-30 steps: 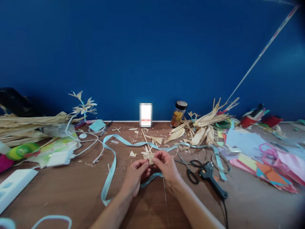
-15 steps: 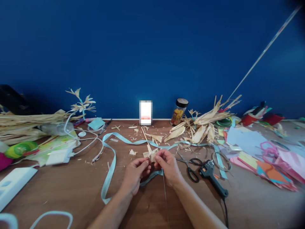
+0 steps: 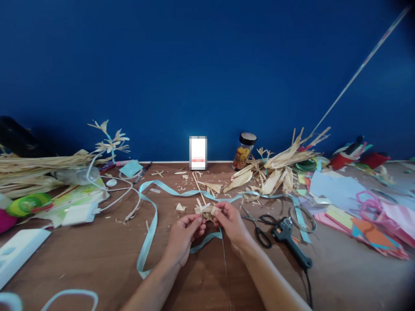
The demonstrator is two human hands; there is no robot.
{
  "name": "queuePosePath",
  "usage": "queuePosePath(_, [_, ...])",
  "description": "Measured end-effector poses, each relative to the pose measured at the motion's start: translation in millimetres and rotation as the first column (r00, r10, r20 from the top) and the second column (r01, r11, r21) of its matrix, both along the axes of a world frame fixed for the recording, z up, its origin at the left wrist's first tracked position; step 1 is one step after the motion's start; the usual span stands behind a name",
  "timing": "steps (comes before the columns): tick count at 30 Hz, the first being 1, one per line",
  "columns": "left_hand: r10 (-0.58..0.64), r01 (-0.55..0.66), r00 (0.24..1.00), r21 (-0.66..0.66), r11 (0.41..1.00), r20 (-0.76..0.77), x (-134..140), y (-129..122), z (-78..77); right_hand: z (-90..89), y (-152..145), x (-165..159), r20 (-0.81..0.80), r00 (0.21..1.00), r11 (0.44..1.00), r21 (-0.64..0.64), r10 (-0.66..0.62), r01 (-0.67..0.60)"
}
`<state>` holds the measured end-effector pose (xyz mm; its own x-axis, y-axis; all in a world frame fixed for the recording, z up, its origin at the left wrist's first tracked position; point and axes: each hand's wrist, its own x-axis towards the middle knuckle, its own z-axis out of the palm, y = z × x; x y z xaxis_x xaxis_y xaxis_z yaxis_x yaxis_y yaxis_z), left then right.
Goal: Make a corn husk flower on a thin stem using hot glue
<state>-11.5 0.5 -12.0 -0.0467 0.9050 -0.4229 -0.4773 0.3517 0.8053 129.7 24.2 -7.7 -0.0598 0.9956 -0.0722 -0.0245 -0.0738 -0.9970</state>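
Note:
Both my hands pinch a small flower-like piece of dried corn husk [image 3: 206, 209] above the table's middle. A thin stick [image 3: 199, 188] runs away from it toward the wall. The thumb and fingers of my left hand [image 3: 185, 233] are closed at its left side. My right hand [image 3: 231, 224] grips a pale husk strip at its right side, between thumb and forefinger. Light blue ribbon [image 3: 151, 229] loops over the table around my hands, with one end [image 3: 207, 242] lying under them. A thin thread hangs below my right hand.
To the right lie black-handled scissors [image 3: 263, 236], a glue gun [image 3: 290, 239], a tape roll [image 3: 303, 218] and coloured paper [image 3: 337, 188]. Husk bundles [image 3: 282, 166], a jar [image 3: 244, 151] and a bright upright panel [image 3: 198, 153] stand near the wall. A power strip [image 3: 22, 255] and cables are left.
My right hand has shifted slightly right, drawing its husk strip outward. The husk piece has tilted, and its petals show more. My left hand stays nearly still.

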Motion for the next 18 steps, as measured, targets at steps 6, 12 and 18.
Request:
queuePosePath(6, [-0.018, 0.021, 0.998, 0.057, 0.998, -0.052, 0.6, -2.6, 4.9, 12.0, 5.0, 20.6, 0.581, 0.798, 0.929, 0.362, -0.162, -0.075])
queuePosePath(12, [-0.071, 0.074, 0.996, 0.042, 0.996, -0.062, 2.4, -5.4, 11.1, 18.2, -0.2, 9.4, 0.460, 0.882, 0.895, 0.430, -0.106, -0.117])
queuePosePath(18, [-0.103, 0.106, 0.992, 0.029, 0.994, -0.069, 4.7, -6.3, 10.4, 16.6, 0.0, 8.0, 0.336, 0.938, 0.941, 0.283, 0.085, -0.186])
